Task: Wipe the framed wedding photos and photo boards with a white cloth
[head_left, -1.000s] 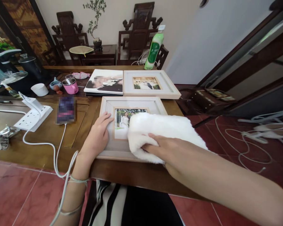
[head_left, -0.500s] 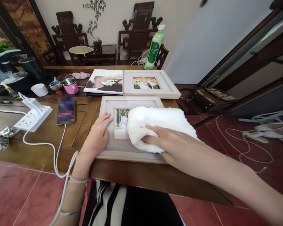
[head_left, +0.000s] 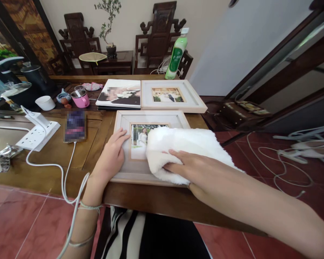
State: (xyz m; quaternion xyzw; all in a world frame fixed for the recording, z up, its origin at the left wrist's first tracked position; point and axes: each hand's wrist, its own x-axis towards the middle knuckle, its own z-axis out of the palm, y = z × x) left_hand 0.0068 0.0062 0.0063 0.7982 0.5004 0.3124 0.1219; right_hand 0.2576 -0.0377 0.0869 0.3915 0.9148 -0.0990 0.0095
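Observation:
A light wooden picture frame [head_left: 151,115] lies flat near the table's front edge, with a wedding photo [head_left: 139,142] inside a pale mat. My left hand [head_left: 113,153] rests on the frame's left side, its fingers stretched out and lying on it. In my right hand [head_left: 185,167] is a fluffy white cloth [head_left: 189,142], folded over at its left end, where the fingertips press into the fold. The cloth covers the right part of the frame and hides part of the photo. Its far end hangs past the frame's right side.
Behind lie a second picture frame [head_left: 193,95] and a photo panel [head_left: 118,102]. A green bottle [head_left: 176,57] stands at the back. Leftward are a pink mug [head_left: 81,99], a phone [head_left: 75,126] and a power strip [head_left: 47,135], whose white cable [head_left: 63,180] passes my left wrist.
My right hand and the white cloth have slid slightly right and toward me, uncovering more of the photo's top. My left hand and the frame have stayed put.

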